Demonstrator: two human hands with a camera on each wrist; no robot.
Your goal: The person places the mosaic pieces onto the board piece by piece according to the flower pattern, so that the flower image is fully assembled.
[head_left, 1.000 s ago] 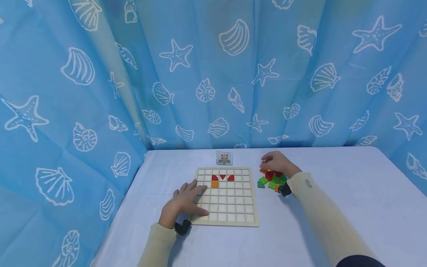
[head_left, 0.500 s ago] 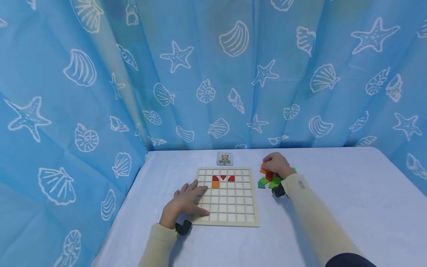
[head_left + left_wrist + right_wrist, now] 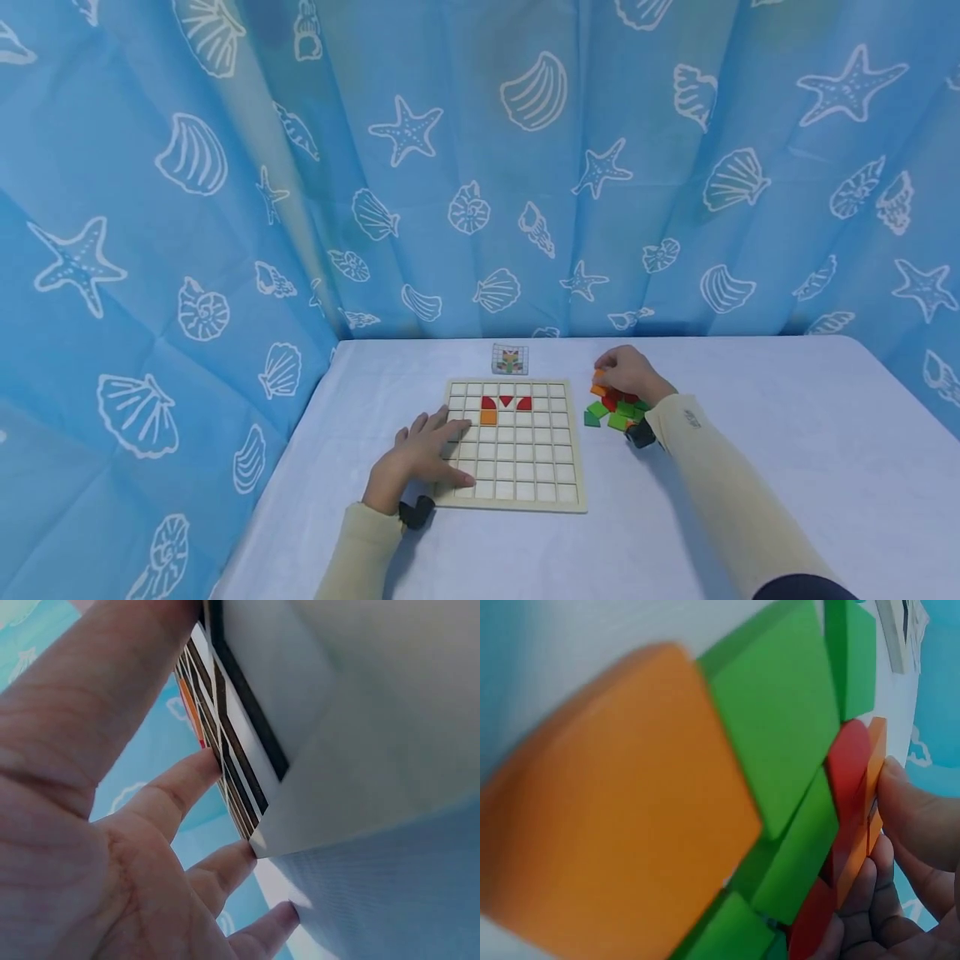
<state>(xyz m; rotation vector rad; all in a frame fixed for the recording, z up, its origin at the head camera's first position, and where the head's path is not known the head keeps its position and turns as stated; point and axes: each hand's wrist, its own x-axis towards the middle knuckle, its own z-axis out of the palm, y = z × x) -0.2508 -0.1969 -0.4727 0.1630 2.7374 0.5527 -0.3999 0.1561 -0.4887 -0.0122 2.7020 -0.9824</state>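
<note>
My left hand [image 3: 420, 454] lies spread over the left side of a wooden grid board [image 3: 517, 505]; in the left wrist view its fingertips [image 3: 206, 759] sit along the board's edge. Toward the board's top are several red tiles [image 3: 524, 403], with one orange square tile [image 3: 488, 417] below the leftmost. Right of the board, my right hand [image 3: 628, 372] is at the far side of a loose tile pile. Its thumb and fingers pinch an orange tile [image 3: 875, 757], close against red tiles [image 3: 847, 765]. Green tiles [image 3: 780, 712] and a large orange tile [image 3: 622, 802] lie nearer that wrist camera.
A small pattern card [image 3: 510, 360] with a coloured figure on a grid lies behind the board. The white-covered table [image 3: 780, 433] extends to the right. A blue shell-print curtain [image 3: 465, 167] hangs along the back and left.
The right hand stays at the pile's far side, its wrist shifting slightly sideways. The left hand keeps its place on the board. The head view has shifted a little.
</note>
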